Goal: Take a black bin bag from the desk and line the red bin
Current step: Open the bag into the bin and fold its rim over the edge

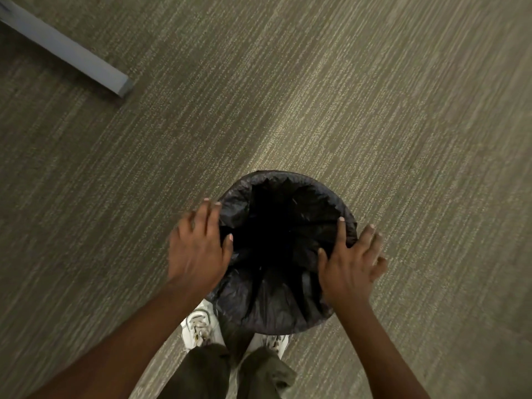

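Observation:
A black bin bag (pixel 276 300) lies spread over the mouth of a round bin on the carpet just in front of my feet. The bag covers the rim and falls into the dark inside, so no red of the bin shows. My left hand (pixel 198 249) rests flat on the bag at the left rim, fingers spread, thumb hooked over the inner edge. My right hand (pixel 349 263) presses the bag at the right rim in the same way, index finger along the edge.
Grey-green striped carpet (pixel 374 96) surrounds the bin on all sides. A grey bar-shaped furniture foot (pixel 72 53) lies on the floor at the upper left. My white shoes (pixel 201 326) and dark trousers stand right behind the bin.

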